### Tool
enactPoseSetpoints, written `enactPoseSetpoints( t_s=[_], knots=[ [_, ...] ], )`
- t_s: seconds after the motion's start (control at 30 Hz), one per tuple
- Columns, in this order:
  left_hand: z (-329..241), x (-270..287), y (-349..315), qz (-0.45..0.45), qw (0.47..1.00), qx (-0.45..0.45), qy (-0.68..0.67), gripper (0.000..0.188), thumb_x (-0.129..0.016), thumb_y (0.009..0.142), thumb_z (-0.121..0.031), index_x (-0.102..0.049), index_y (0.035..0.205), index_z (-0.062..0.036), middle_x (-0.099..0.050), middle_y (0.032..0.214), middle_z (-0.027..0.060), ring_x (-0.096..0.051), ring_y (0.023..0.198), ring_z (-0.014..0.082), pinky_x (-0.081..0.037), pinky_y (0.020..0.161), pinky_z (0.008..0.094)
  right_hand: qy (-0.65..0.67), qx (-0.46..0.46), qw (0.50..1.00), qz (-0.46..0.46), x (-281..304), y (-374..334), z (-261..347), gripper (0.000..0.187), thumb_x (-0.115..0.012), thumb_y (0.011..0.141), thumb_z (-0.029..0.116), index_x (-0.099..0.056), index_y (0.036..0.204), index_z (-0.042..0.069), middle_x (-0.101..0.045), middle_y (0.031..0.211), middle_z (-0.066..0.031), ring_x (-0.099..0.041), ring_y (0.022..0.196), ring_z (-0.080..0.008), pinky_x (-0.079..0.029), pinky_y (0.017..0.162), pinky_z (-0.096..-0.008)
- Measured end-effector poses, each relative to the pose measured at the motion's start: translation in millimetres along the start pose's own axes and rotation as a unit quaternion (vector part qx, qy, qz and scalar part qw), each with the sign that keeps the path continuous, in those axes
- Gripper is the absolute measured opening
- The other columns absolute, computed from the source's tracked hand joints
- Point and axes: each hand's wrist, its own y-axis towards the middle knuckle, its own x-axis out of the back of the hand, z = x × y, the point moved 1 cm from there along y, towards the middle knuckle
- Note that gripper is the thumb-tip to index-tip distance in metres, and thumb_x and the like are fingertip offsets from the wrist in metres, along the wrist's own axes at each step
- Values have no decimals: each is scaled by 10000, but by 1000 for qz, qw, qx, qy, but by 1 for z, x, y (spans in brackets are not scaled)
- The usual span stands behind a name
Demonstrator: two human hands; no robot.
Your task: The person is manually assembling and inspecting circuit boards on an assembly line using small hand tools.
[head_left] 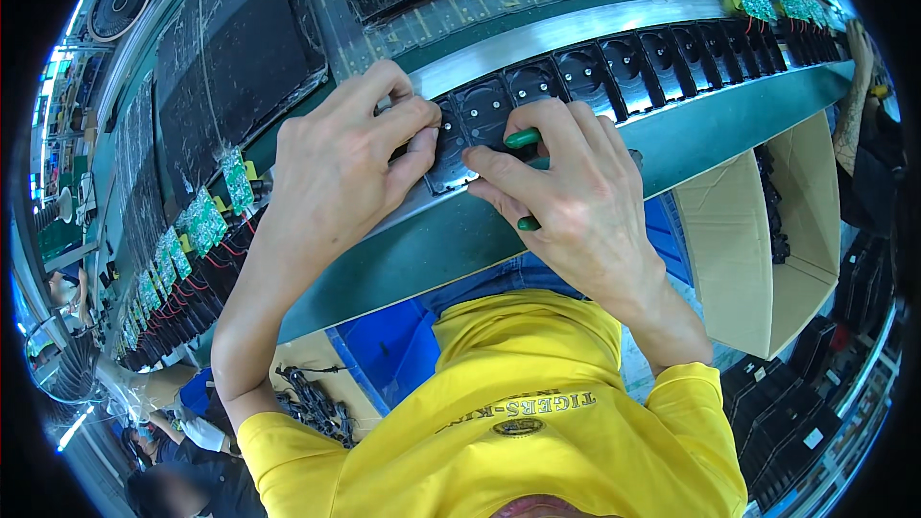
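Observation:
A row of black plastic housings [628, 72] with small silvery round contacts runs along the bench in front of me. At the row's near left end, my left hand [347, 152] is closed, thumb and fingers pinched together at a housing's edge; anything between them is hidden. My right hand [585, 197] curls around a green-handled tool [523, 138], perhaps pliers. Two green ends stick out between its fingers, while most of the tool is covered by the hand. The right fingertips touch the end housing [448, 173], close to the left hand.
Green circuit boards [204, 221] with red wires stand on dark pieces at the left; more boards [753, 0] are far right. An open cardboard box [715, 259] and a blue bin [384, 350] sit below the bench edge. Another person's arm [854, 105] rests at the far right.

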Motion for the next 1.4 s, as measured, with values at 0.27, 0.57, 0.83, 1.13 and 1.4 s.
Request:
enactPoseSetpoints(
  t_s=[0.27,0.57,0.83,1.13,1.4],
  knots=[
    [-4,-9,2,-6,1000,26,-9,42,-827,987,-117,-787,983,-105,-638,1121,8,-686,823,188,-536,646,339,83,-3,997,-1,11,12,3,299,-941,943,213,-883,1226,137,-665,1165,-35,-585,950,-185,-528,828,-332],
    [-19,-2,-3,23,995,91,24,33,-830,968,-115,-803,971,-97,-608,1128,56,-697,834,224,-548,649,366,702,-59,705,-84,-5,83,4,450,-614,1205,412,-739,1360,8,-679,1008,-54,-553,821,-146,-473,756,-303],
    [-12,-9,-8,10,996,86,-3,57,-832,938,-136,-810,979,-103,-600,1131,79,-682,831,257,-552,647,398,666,-117,725,-131,-42,96,9,501,-395,1246,429,-701,1234,33,-597,891,-26,-474,754,-127,-412,702,-290],
    [-6,-15,-8,-9,997,83,7,94,-805,945,-194,-814,994,-115,-608,1123,96,-674,826,282,-558,636,422,663,-130,713,-186,-55,104,21,318,-508,1185,239,-696,1001,59,-573,796,2,-408,700,-87,-353,621,-266],
    [-10,-14,-3,25,993,112,-28,157,-832,922,-198,-802,1031,-89,-636,1113,87,-691,821,332,-567,696,434,730,-124,663,-104,-49,96,4,249,-553,1159,181,-733,1060,40,-616,907,-14,-471,785,-110,-394,674,-278]
  ],
)
